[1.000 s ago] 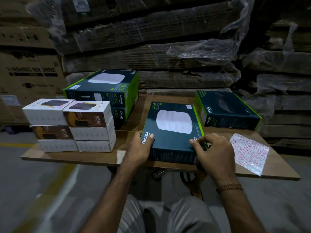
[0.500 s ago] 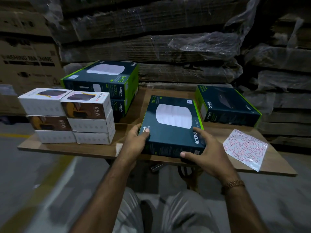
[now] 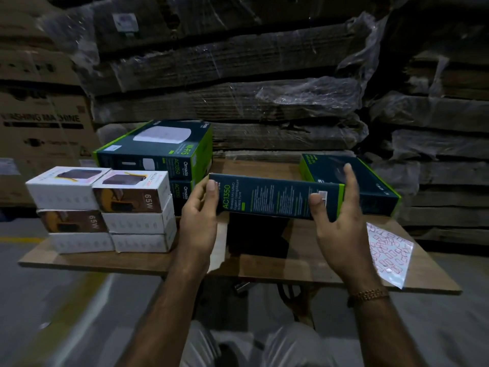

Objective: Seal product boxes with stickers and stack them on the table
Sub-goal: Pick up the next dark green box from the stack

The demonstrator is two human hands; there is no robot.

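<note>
A dark teal AC1350 box (image 3: pixel 275 197) is held up above the wooden table (image 3: pixel 264 263), its long side panel facing me. My left hand (image 3: pixel 198 223) grips its left end, thumb on the front. My right hand (image 3: pixel 341 223) holds the right end, thumb on the panel beside a small white sticker (image 3: pixel 322 195), fingers reaching up behind the box. A sticker sheet (image 3: pixel 389 250) with red-printed labels lies at the table's right front. Two matching teal boxes (image 3: pixel 158 152) are stacked at the back left. Another teal box (image 3: pixel 370 186) lies flat at the back right.
Several white 65W boxes (image 3: pixel 105 207) are stacked in two columns at the table's left front. Shrink-wrapped flattened cartons (image 3: pixel 238 96) rise behind the table. A large brown carton (image 3: pixel 45 128) stands at the far left. My knees are below the table's front edge.
The teal box has been lifted off the table and tipped up, so its side panel faces me instead of its top. Both hands rose with it.
</note>
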